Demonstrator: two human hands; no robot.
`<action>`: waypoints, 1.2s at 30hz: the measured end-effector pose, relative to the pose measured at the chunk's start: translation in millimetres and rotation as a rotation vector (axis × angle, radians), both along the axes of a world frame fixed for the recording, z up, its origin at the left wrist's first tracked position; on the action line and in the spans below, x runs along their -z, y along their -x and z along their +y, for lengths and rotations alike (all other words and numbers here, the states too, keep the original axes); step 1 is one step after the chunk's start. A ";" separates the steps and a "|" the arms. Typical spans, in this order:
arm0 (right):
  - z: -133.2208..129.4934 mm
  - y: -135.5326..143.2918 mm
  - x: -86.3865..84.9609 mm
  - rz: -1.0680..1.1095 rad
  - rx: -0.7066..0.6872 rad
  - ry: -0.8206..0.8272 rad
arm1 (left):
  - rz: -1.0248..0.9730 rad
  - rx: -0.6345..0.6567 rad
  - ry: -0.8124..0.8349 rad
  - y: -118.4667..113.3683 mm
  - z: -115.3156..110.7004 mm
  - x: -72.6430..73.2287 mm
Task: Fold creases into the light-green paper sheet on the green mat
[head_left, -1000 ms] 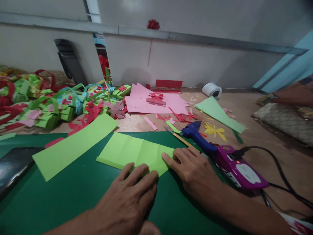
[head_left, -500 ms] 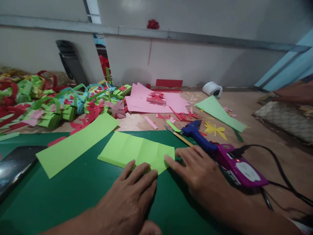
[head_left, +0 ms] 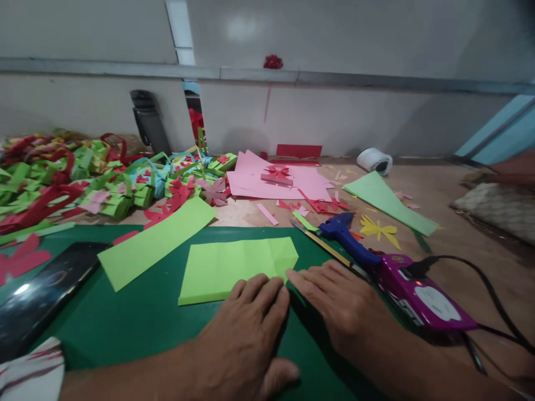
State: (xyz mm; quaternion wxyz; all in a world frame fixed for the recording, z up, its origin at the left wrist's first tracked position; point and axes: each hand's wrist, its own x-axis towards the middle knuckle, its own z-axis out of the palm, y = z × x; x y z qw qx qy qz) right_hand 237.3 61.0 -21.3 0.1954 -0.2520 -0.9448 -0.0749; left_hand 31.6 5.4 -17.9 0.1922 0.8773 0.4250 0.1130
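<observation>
A creased light green paper point(head_left: 234, 264) lies on the green mat point(head_left: 137, 328), with a narrow folded strip along its near edge. My left hand point(head_left: 251, 328) rests on that near edge, fingers lying on the paper and thumb out to the side. At the paper's right corner is my right hand point(head_left: 338, 301), its index fingertip at the edge and the other fingers stretched alongside. Neither hand grips anything visible. A second green strip point(head_left: 159, 239) lies to the left of the creased paper.
A black phone point(head_left: 54, 289) lies left. On the right are a cutter point(head_left: 321, 242), a blue glue gun point(head_left: 349, 239) and a purple power strip point(head_left: 426, 295) with cables. Pink sheets point(head_left: 246, 181) and several paper baskets point(head_left: 117, 203) sit behind.
The creased paper has turned, its near edge now more level, and its right end is partly lifted. Both hands appear further right in the shifted view.
</observation>
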 end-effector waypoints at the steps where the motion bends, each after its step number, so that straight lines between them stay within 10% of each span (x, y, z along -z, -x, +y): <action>1: -0.7 2.9 0.7 0.024 -0.029 0.042 | -0.079 -0.019 -0.029 -3.4 0.5 2.1; 7: 14.4 8.2 8.6 0.040 -0.051 0.102 | -0.463 -0.169 -0.189 -0.2 8.6 0.7; 13: 11.2 10.0 4.7 -0.042 -0.034 -0.083 | -0.232 -0.119 -0.346 44.4 3.7 -2.7; 19: -10.3 37.0 -12.9 -0.059 -0.132 -0.170 | -0.100 -0.139 -0.274 61.0 -13.1 3.5; 24: -10.9 59.7 4.6 -0.102 -0.207 -0.242 | -0.078 -0.081 -0.216 53.3 -12.0 3.4; 36: -1.5 50.3 -6.0 -0.186 -0.377 -0.364 | -0.300 -0.076 -0.086 70.8 -11.7 7.6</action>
